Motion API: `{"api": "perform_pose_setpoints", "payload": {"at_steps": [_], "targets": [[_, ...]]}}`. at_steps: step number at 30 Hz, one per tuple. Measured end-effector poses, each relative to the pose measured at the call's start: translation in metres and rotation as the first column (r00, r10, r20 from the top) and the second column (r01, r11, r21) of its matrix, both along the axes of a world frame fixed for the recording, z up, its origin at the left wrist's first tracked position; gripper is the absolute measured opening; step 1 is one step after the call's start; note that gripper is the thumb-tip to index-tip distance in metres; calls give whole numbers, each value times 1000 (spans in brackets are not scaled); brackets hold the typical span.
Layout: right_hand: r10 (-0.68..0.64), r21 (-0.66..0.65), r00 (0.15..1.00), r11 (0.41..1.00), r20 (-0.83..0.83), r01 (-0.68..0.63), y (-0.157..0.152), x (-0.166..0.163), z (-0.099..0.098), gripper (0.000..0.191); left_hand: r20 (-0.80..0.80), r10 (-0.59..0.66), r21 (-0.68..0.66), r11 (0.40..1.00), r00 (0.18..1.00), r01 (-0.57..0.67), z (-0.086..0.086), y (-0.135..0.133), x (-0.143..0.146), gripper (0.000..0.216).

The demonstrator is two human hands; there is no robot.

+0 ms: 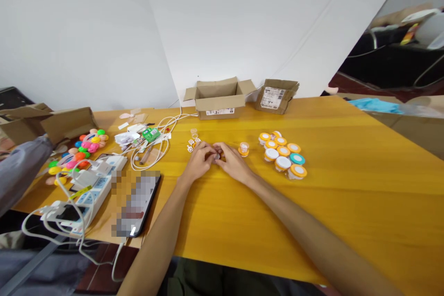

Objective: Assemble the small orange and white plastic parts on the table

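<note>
My left hand (pixel 200 163) and my right hand (pixel 233 162) meet over the middle of the wooden table (pixel 333 203). The fingertips of both are closed on a small, clear, roundish piece (pixel 217 156), mostly covered by the fingers. Just left of my left hand lie several little white pieces with holes (pixel 190 148). Behind them stands a small clear cup (pixel 194 132). To the right of my right hand is a small clear container with an orange rim (pixel 243 149). Farther right, several round containers with orange, white and teal lids (pixel 282 151) sit in a cluster.
An open cardboard box (pixel 220 97) and a smaller worn carton (pixel 275 96) stand by the wall. On the left are a power strip (pixel 99 189) with plugs and cables, a phone (pixel 140 206), colourful ball rings (pixel 90 142) and loose packaging. A person's sleeve (pixel 21 171) reaches in there.
</note>
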State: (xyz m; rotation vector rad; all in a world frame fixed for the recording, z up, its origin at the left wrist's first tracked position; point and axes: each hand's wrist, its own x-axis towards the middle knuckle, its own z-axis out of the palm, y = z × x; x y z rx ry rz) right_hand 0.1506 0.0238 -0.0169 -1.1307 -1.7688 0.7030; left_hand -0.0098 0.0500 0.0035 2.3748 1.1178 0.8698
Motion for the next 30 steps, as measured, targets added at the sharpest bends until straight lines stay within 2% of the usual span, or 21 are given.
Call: {"api": "perform_pose_setpoints", "payload": {"at_steps": [18,22,30], "targets": [[7,70,1000,998,-1,-7,2,0,-7,31,-6,51,-79,995,999,-52,-5,3,-1,13],[-8,104,1000,995,20,5,0,0,-7,34,11,73,-100,992,997,-72,-4,3,1,8],[12,177,997,984,71,-24,-5,-2,-4,46,21,90,-122,989,996,-87,-1,2,3,12]]}}
